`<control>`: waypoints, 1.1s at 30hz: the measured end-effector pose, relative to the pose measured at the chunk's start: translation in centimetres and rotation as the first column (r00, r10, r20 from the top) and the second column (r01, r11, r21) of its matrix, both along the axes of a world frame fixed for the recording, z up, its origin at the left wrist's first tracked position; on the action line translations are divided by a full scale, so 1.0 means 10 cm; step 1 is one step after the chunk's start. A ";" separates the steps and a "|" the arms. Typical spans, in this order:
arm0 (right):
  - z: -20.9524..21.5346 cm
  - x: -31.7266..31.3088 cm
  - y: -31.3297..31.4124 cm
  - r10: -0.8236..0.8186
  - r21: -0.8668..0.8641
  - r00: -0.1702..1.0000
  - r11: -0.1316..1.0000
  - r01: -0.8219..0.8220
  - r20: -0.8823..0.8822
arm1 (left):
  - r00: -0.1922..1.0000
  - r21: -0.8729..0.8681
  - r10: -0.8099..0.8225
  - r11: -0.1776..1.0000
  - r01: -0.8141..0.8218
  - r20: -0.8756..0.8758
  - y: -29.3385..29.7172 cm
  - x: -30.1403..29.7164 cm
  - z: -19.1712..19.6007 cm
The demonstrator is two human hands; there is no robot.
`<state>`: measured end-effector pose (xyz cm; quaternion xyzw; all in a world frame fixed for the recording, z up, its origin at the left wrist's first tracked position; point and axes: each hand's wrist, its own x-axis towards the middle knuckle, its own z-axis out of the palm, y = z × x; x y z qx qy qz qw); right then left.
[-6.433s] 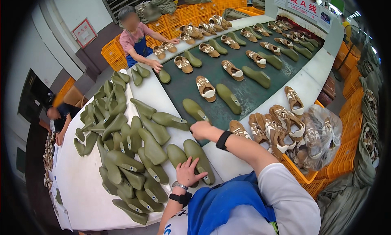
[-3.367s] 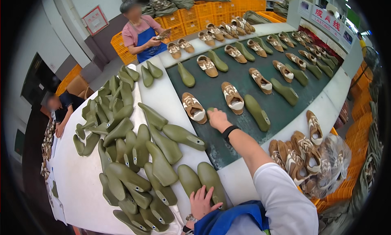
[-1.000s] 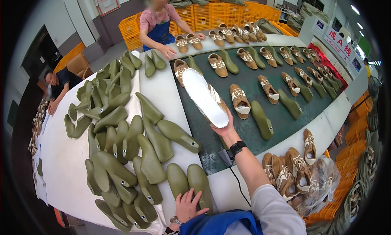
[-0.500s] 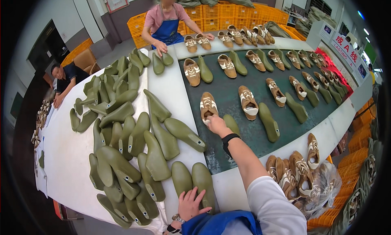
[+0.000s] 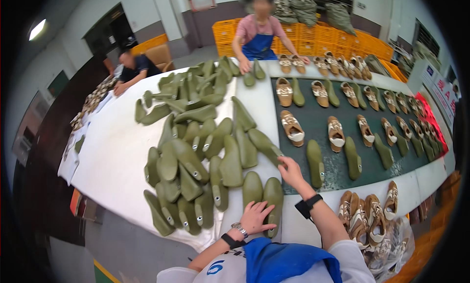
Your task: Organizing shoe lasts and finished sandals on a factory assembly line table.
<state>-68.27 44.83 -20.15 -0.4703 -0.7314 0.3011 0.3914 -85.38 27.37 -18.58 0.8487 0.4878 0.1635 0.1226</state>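
My left hand (image 5: pixel 254 218) lies with its fingers spread over two olive-green shoe lasts, a left one (image 5: pixel 252 189) and a right one (image 5: pixel 272 197), side by side at the table's near edge. Just right of them, my right hand (image 5: pixel 292 174) has its fingers closed around the heel end of another green shoe last (image 5: pixel 263 143), which lies slanted at the edge of the pile. Part of that heel is hidden by my fingers. A brown and white sneaker (image 5: pixel 292 128) rests on the dark green mat, beside a single last (image 5: pixel 315 163).
A heap of green lasts (image 5: pixel 188 158) covers the white table (image 5: pixel 115 148). Rows of sneakers and lasts occupy the mat (image 5: pixel 335 172). More sneakers (image 5: pixel 374 214) and a plastic bag (image 5: pixel 391 253) sit at lower right. Across the table, a co-worker in a blue apron (image 5: pixel 259 47) touches lasts; another person (image 5: pixel 137 70) leans at far left.
My right hand has let go of the sneaker on the mat and moved left to a last by the pile. My left hand stays on the two lasts. The view has turned left.
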 end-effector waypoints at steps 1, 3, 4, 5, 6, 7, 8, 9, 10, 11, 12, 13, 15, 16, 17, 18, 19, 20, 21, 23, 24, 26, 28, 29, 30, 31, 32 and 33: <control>-0.02 -0.08 -0.20 0.061 0.031 0.998 0.998 -0.061 0.019 | 0.998 0.015 0.022 1.000 -0.023 0.065 -0.02 -0.04 0.02; -0.12 -0.16 -0.62 0.153 0.069 0.968 0.983 -0.170 0.200 | 0.981 0.050 0.049 0.997 -0.060 0.190 -0.04 -0.16 0.03; -0.21 -0.19 -0.82 0.188 -0.007 0.956 0.982 -0.191 0.226 | 0.949 0.042 0.108 0.991 -0.125 0.295 -0.04 -0.23 -0.01; -0.28 -0.19 -1.01 0.213 -0.085 0.943 0.977 -0.198 0.255 | 0.928 0.075 0.155 0.979 -0.190 0.338 -0.04 -0.33 -0.06; -0.26 -0.23 -1.23 0.211 -0.087 0.899 0.977 -0.192 0.383 | 0.928 0.141 0.212 0.954 -0.264 0.307 -0.08 -0.44 -0.08; -0.22 -0.29 -1.39 0.199 -0.087 0.840 0.980 -0.180 0.505 | 0.923 0.208 0.265 0.922 -0.327 0.279 -0.11 -0.58 -0.08; -0.12 -0.33 -1.49 0.218 -0.132 0.843 0.976 -0.175 0.492 | 0.917 0.243 0.331 0.892 -0.381 0.222 -0.12 -0.70 -0.06; -0.08 -0.39 -1.53 0.206 -0.108 0.838 0.979 -0.175 0.505 | 0.907 0.270 0.389 0.867 -0.420 0.161 -0.12 -0.80 -0.04; -0.02 -0.44 -1.55 0.193 -0.097 0.833 0.981 -0.167 0.518 | 0.892 0.249 0.426 0.857 -0.452 0.154 -0.07 -0.88 -0.05; 0.02 -0.49 -1.60 0.181 -0.096 0.827 0.984 -0.153 0.532 | 0.878 0.221 0.457 0.850 -0.478 0.141 -0.03 -0.94 -0.07; 0.08 -0.55 -1.65 0.163 -0.078 0.815 0.987 -0.144 0.556 | 0.881 0.191 0.447 0.861 -0.471 0.155 0.01 -0.99 -0.07; 0.15 -0.62 -1.68 0.144 -0.051 0.803 0.989 -0.140 0.579 | 0.882 0.170 0.440 0.868 -0.466 0.170 0.05 -1.00 -0.08; 0.15 -0.65 -1.68 0.118 -0.022 0.805 0.991 -0.129 0.581 | 0.912 0.081 0.382 0.915 -0.396 0.149 0.18 -0.86 -0.12; 0.12 -0.65 -1.69 0.125 -0.012 0.813 0.990 -0.143 0.569 | 0.926 0.042 0.353 0.932 -0.361 0.136 0.23 -0.79 -0.17; 0.07 -0.63 -1.70 0.126 -0.017 0.825 0.990 -0.139 0.550 | 0.896 -0.069 0.355 0.934 -0.350 0.268 0.29 -0.73 -0.35; 0.03 -0.64 -1.70 0.131 -0.018 0.838 0.989 -0.144 0.530 | 0.843 -0.177 0.372 0.928 -0.328 0.389 0.32 -0.67 -0.64; 0.00 -0.61 -1.69 0.129 -0.019 0.850 0.990 -0.138 0.510 | 0.774 -0.282 0.390 0.917 -0.281 0.498 0.34 -0.57 -0.82; 0.02 -0.53 -1.70 0.122 -0.030 0.867 0.992 -0.123 0.483 | 0.768 -0.303 0.398 0.912 -0.275 0.502 0.30 -0.46 -0.82; 0.02 -0.46 -1.70 0.095 -0.033 0.879 0.995 -0.090 0.466 | 0.715 -0.438 0.448 0.872 -0.218 0.536 0.32 -0.36 -0.81; 0.01 -0.34 -1.72 0.053 -0.040 0.900 0.998 -0.040 0.433 | 0.601 -0.672 0.573 0.737 -0.080 0.557 0.33 -0.21 -0.78; -0.01 -0.29 -1.75 -0.020 0.033 0.908 0.999 0.007 0.418 | 0.557 -0.730 0.596 0.683 0.025 0.578 0.34 -0.16 -0.74; -0.03 -0.19 -1.76 -0.057 0.040 0.909 0.998 0.044 0.413 | 0.805 -0.675 0.426 0.736 -0.042 0.414 0.48 -0.15 -0.65; -0.04 -0.09 -1.73 -0.095 0.058 0.912 0.995 0.078 0.398 | 0.954 -0.509 0.261 0.847 -0.154 0.146 0.71 -0.10 -0.31; -0.04 -0.08 -1.74 -0.103 0.065 0.913 0.994 0.084 0.394 | 0.955 -0.229 0.297 0.929 -0.290 -0.005 0.85 -0.19 -0.25; -0.04 -0.08 -1.75 -0.108 0.071 0.914 0.994 0.086 0.390 | 0.918 0.085 0.372 0.928 -0.364 -0.136 0.98 -0.34 -0.22; -0.04 -0.09 -1.75 -0.112 0.078 0.916 0.993 0.089 0.385 | 0.857 0.154 0.475 0.879 -0.451 -0.202 1.11 -0.50 -0.18; -0.03 -0.09 -1.74 -0.112 0.075 0.917 0.993 0.090 0.383 | 0.779 0.231 0.572 0.819 -0.525 -0.257 1.22 -0.67 -0.14; -0.02 -0.09 -1.75 -0.112 0.070 0.918 0.993 0.092 0.380 | 0.726 0.130 0.644 0.762 -0.634 -0.241 1.33 -0.87 -0.17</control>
